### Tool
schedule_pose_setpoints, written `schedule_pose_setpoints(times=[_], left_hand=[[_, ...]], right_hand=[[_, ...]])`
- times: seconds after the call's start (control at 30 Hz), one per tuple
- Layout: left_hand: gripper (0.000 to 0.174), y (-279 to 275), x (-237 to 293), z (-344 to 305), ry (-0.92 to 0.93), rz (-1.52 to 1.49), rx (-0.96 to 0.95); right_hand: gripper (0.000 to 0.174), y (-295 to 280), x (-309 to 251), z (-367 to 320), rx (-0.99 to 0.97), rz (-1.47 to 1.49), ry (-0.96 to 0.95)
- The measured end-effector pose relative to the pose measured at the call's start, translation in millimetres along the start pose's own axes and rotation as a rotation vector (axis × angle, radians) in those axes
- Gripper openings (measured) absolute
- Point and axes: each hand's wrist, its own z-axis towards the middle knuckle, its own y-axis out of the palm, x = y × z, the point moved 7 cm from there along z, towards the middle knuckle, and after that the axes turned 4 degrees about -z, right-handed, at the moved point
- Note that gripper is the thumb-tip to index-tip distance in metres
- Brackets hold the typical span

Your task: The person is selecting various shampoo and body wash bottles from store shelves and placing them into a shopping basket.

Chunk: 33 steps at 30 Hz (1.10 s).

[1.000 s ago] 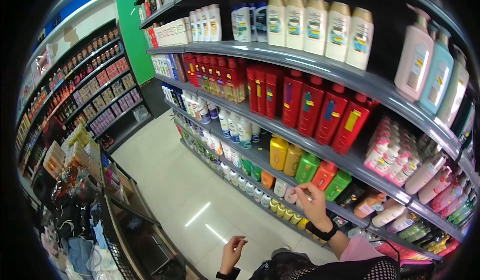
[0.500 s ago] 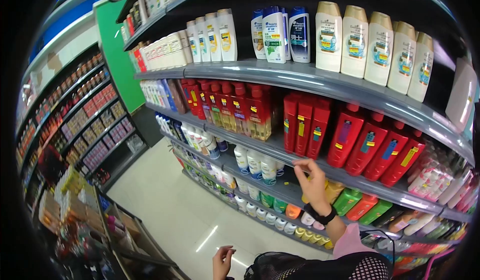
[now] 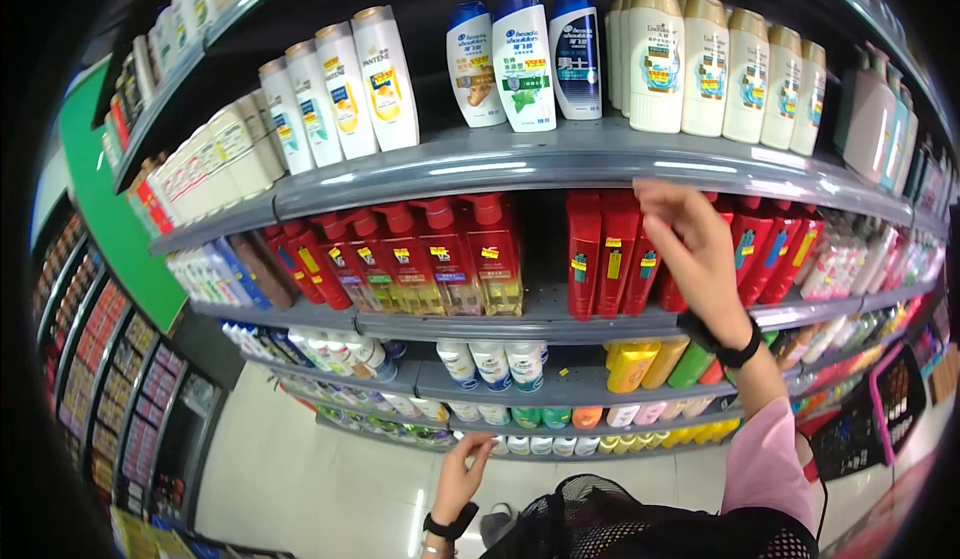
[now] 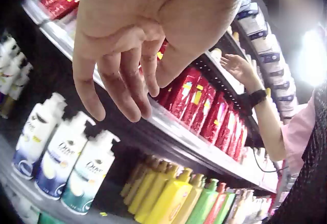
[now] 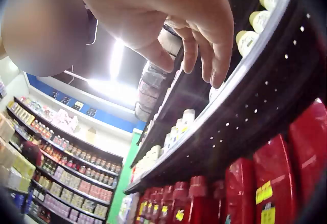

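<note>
In the head view my right hand (image 3: 690, 254) is raised before the shelf edge, in front of red bottles (image 3: 612, 259), holding nothing, its fingers loosely bent. The right wrist view shows that hand (image 5: 173, 24) with bent, empty fingers beneath the upper shelves. My left hand (image 3: 462, 479) hangs low over the floor, also empty. In the left wrist view the left hand (image 4: 148, 40) has its fingers hanging down, with white pump bottles (image 4: 84, 173) and yellow bottles (image 4: 166, 198) beyond it.
White bottles with gold caps (image 3: 656, 59) and blue-capped bottles (image 3: 523, 64) stand on the upper shelf (image 3: 450, 164). Pale floor (image 3: 300, 459) runs below the shelving. At the left is a green panel (image 3: 115, 199) beside another stocked rack (image 3: 110, 359).
The head view has turned and come closer to the upper shelves. My right hand has risen from the lower bottles to the upper shelf's edge. Both hands stay empty.
</note>
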Motion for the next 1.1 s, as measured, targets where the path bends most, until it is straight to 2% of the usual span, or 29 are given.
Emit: schedule_pose_setpoints(times=[0.13, 0.23, 0.27, 0.43, 0.47, 0.57, 0.6, 0.7, 0.73, 0.8, 0.9, 1.07, 1.1], left_hand=[[0.015, -31, 66, 57, 0.203, 0.027, -0.135], [0.016, -58, 124, 90, 0.405, 0.051, -0.168], [0.016, -67, 139, 100, 0.434, 0.003, -0.156], [0.023, -80, 207, 147, 0.443, -0.457, -0.316], [0.026, -79, 222, 152, 0.399, -0.486, -0.344], [0.031, -74, 256, 172, 0.488, -0.474, -0.333], [0.034, -77, 269, 180, 0.539, -0.427, -0.295], [0.045, -87, 298, 217, 0.652, -0.271, -0.168], [0.049, -89, 304, 228, 0.584, -0.248, -0.148], [0.06, -87, 307, 253, 0.441, -0.303, -0.179], [0.067, -76, 306, 289, 0.342, -0.277, -0.172], [0.081, -65, 309, 339, 0.354, -0.286, -0.123], [0.074, -62, 310, 346, 0.318, -0.326, -0.178]], right_hand=[[0.025, 5, -20, 51, 0.077, -0.119, -0.067], [0.029, 15, -26, 92, 0.113, -0.167, -0.119], [0.033, 20, -21, 103, 0.092, -0.191, -0.08], [0.05, 47, 16, 134, 0.016, -0.273, 0.097], [0.063, 53, 19, 138, 0.023, -0.33, 0.122], [0.073, 65, 14, 148, 0.085, -0.309, 0.176], [0.08, 67, 15, 150, 0.086, -0.391, 0.213], [0.082, 73, 36, 158, -0.016, -0.453, 0.274], [0.082, 75, 48, 164, -0.028, -0.529, 0.211], [0.081, 78, 38, 163, -0.059, -0.592, 0.226], [0.075, 82, 31, 162, -0.077, -0.635, 0.23], [0.069, 77, 27, 161, -0.074, -0.637, 0.226], [0.069, 76, 25, 159, -0.081, -0.635, 0.236]])
